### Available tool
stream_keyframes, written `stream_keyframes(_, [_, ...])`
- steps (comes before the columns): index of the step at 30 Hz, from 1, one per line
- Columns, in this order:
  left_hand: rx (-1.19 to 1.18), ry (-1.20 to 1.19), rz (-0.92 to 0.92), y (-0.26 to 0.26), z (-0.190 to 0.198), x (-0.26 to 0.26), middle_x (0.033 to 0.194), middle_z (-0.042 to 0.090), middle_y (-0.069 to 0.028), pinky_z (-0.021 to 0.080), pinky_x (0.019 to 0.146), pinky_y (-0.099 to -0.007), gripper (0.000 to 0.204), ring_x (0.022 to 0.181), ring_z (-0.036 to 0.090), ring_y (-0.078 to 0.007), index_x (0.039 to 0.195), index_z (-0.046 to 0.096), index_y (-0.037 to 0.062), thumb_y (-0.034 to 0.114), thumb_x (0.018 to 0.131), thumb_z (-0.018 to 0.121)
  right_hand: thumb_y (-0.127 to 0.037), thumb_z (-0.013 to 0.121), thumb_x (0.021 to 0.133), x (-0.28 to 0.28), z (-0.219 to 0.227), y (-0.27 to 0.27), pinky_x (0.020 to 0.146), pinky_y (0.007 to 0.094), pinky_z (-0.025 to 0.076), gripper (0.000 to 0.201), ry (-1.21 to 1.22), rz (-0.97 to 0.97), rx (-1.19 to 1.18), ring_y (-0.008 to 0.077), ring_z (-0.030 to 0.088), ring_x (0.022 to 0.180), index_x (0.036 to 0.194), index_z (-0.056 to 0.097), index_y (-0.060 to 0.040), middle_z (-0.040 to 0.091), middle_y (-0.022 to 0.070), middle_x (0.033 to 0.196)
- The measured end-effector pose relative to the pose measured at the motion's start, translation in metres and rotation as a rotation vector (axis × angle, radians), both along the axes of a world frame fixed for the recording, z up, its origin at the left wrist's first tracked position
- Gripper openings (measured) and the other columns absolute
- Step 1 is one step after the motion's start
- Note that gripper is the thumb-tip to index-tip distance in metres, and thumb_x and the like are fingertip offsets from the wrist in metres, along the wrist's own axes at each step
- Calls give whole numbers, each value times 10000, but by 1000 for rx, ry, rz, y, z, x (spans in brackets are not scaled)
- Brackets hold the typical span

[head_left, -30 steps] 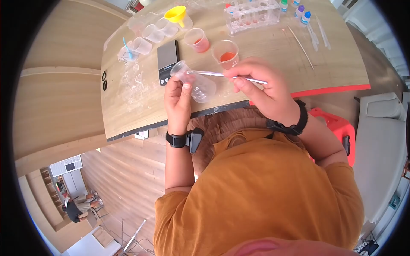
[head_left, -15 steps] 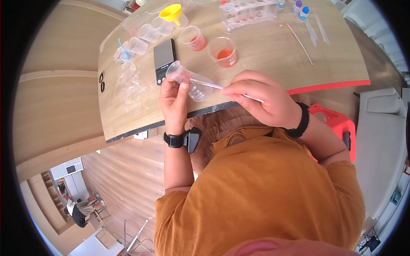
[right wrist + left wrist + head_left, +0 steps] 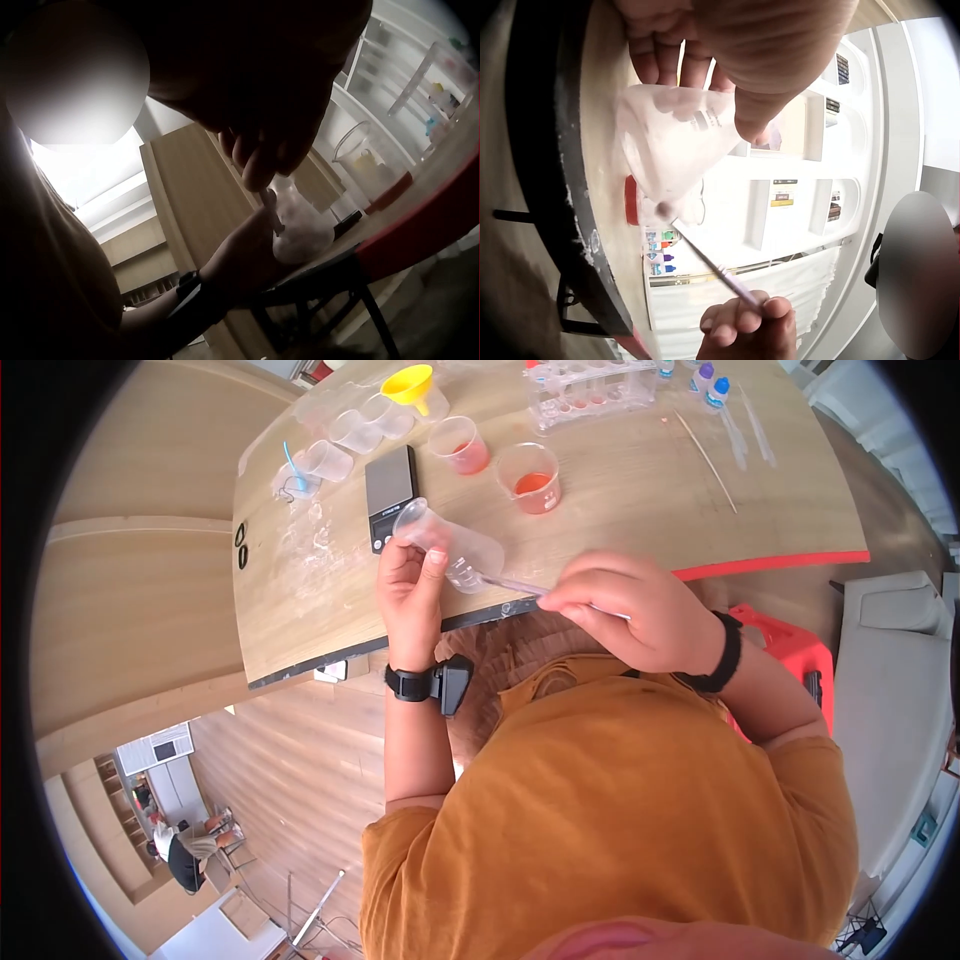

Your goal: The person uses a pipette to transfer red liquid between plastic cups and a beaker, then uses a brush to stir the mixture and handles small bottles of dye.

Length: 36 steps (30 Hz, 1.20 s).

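My left hand (image 3: 412,585) holds a clear plastic conical flask (image 3: 478,552) round its neck. The flask lies tilted, mouth up to the left and wide base to the right, with printed markings on its side. Between the fingertips and thumb of my right hand (image 3: 635,610) is a slim paintbrush (image 3: 515,586), pinched by its handle. In the left wrist view the brush's dark bristle tip (image 3: 664,210) is right at the flask's base. The right wrist view is dark, with the flask (image 3: 304,229) below the fingers.
Behind the flask are a digital scale (image 3: 390,485) and two cups of red liquid, one a beaker (image 3: 535,495). Farther back stand empty cups (image 3: 355,432), a yellow funnel (image 3: 408,385) and a test tube rack (image 3: 590,400). Dropper bottles (image 3: 717,393) and a thin stick (image 3: 708,463) lie right.
My right hand has moved down and toward the body, taking the brush tip from near the flask's neck to its base. My left hand keeps its grip on the flask.
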<state>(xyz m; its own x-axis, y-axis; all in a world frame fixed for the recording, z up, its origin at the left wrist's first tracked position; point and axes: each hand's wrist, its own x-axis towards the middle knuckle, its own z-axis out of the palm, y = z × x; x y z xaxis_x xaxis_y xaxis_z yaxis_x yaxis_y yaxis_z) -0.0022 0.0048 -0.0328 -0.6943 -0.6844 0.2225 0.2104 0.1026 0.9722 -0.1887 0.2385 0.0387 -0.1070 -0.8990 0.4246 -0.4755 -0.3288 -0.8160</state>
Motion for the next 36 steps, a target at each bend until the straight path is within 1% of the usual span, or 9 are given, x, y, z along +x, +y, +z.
stream_keyframes(4, [40,-11,0,1,4,0,1269,717,-88,475,1098,-378,334,1190,654,-186,1362,643,10,162,1067,685,-9,621,1045,-1,-2,7,813,366,536,170,-57,-37,36,259,670,913,1177,727,5,709,115,1036])
stream_keyframes(6, [61,-3,-25,1,7,0,1269,715,-85,477,1087,-375,312,1190,650,-182,1343,650,20,141,1059,696,-10,594,1056,-6,1,-9,824,363,537,177,-35,-109,-122,252,674,924,1172,727,8,710,118,1041])
stream_keyframes(13, [110,7,-15,4,10,3,1410,674,-149,435,1173,-443,410,1328,630,-288,1430,612,-9,173,1069,676,-28,574,1074,-9,-14,-5,836,360,541,187,-155,-22,-41,236,670,925,1177,724,16,717,113,1022])
stream_keyframes(17, [81,-7,-46,0,6,4,1455,648,-159,419,1193,-468,423,1361,614,-322,1436,602,-26,183,1074,668,-38,574,1081,-5,-6,-14,836,354,541,184,-139,-88,-96,223,669,921,1164,729,18,721,104,1023])
stream_keyframes(25, [108,14,-60,3,8,5,1488,623,-175,407,1198,-494,426,1377,602,-359,1437,608,-21,206,1080,660,-30,590,1070,-10,-11,-5,838,346,541,174,-120,-56,-48,229,675,927,1158,735,7,720,102,1029])
stream_keyframes(28, [68,-19,-99,-1,7,6,1500,611,-168,397,1202,-491,464,1401,579,-353,1474,577,-23,234,1091,630,-29,596,1065,-3,-4,-11,832,344,537,169,-180,-139,-69,225,673,927,1157,735,3,718,98,1028])
stream_keyframes(31, [46,-37,-107,1,7,6,1510,598,-165,385,1209,-482,512,1423,555,-342,1519,535,-31,257,1100,599,-24,587,1068,-1,-1,-27,822,341,534,173,-114,-135,-235,205,671,912,1148,736,13,718,96,1026])
stream_keyframes(34, [78,-28,-101,3,10,6,1519,586,-176,375,1216,-482,532,1428,550,-349,1528,516,-45,266,1103,587,-15,577,1069,-5,-10,-23,811,339,533,182,-110,-75,-204,189,664,879,1139,741,23,717,93,1016])
stream_keyframes(36, [95,-25,-104,3,10,7,1526,579,-181,371,1219,-483,540,1428,549,-354,1531,507,-52,273,1105,580,-11,574,1067,-10,-11,-6,809,338,532,185,-146,-69,-38,193,659,862,1134,743,22,713,91,1003])
